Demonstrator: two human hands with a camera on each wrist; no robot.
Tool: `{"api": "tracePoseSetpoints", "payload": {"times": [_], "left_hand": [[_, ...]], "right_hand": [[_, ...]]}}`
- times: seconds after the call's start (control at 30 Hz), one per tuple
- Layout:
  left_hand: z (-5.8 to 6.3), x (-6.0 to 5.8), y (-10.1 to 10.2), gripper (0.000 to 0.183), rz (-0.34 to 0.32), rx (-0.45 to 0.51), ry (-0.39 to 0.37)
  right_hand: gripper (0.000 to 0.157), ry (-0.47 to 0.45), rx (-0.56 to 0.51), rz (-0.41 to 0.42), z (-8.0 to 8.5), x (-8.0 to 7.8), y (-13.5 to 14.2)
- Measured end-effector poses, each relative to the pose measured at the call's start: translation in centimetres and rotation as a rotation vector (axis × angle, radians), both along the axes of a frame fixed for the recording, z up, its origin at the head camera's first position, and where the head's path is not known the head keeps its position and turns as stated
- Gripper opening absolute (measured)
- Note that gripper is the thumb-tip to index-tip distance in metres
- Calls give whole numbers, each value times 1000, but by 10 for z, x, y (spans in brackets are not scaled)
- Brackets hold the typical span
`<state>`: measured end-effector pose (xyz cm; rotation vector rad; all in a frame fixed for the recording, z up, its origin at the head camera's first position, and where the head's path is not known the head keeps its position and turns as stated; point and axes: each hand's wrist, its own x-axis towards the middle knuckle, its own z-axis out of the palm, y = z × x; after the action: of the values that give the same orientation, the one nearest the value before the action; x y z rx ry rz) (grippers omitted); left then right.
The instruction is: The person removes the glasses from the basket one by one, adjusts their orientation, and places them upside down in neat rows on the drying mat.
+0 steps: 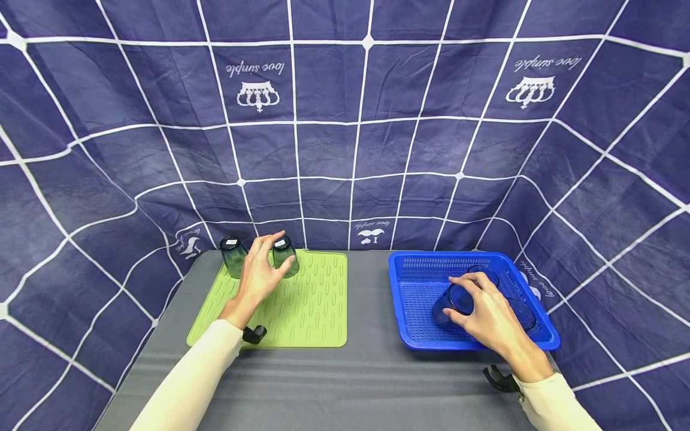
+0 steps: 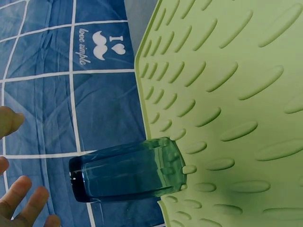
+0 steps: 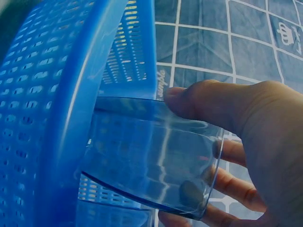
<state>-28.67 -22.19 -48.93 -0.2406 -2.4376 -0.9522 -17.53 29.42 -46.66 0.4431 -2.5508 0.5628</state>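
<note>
Two dark green-blue tumblers stand upside down on a light green ridged mat (image 1: 323, 305): the outer one (image 1: 232, 261) and the inner one (image 1: 291, 267). My left hand (image 1: 260, 270) is held over the mat beside the inner tumbler, thumb and fingers spread. In the left wrist view, that tumbler (image 2: 128, 171) rests base up at the mat's edge, with the fingertips (image 2: 29, 201) apart from it. Over at the basket (image 1: 396, 299), my right hand (image 1: 493, 314) grips a clear tumbler (image 3: 147, 151) between thumb and fingers, its body tilted.
More glassware lies in the blue perforated basket, including a glass (image 1: 521, 314) on its right side and another (image 1: 485, 272) at the back, partly behind the right hand. A grey cloth (image 1: 366, 377) covers the table. A blue checked curtain (image 1: 377, 149) hangs behind and at both sides.
</note>
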Motion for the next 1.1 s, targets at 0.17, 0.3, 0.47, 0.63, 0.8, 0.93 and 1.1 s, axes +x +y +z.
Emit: {"api": "tracePoseSetpoints", "payload": {"times": [0.17, 0.3, 0.47, 0.63, 0.8, 0.93, 1.1], "left_hand": [[-3, 4, 2, 71, 3, 6, 16], [-5, 8, 4, 70, -6, 4, 39], [-6, 11, 7, 69, -22, -6, 62], [-3, 15, 11, 67, -52, -9, 93], [1, 20, 15, 66, -85, -14, 130], [5, 23, 18, 67, -98, -12, 142], [8, 29, 21, 68, -110, -16, 159]], "right_hand": [[71, 70, -24, 14, 3, 0, -5], [71, 115, -41, 21, 5, 1, -8], [72, 142, -50, 22, 9, 2, -11], [71, 166, -56, 25, 12, 3, -13], [71, 185, -81, 28, 16, 4, -16], [72, 204, -106, 31, 18, 5, -19], [72, 222, -131, 54, 23, 7, -23]]}}
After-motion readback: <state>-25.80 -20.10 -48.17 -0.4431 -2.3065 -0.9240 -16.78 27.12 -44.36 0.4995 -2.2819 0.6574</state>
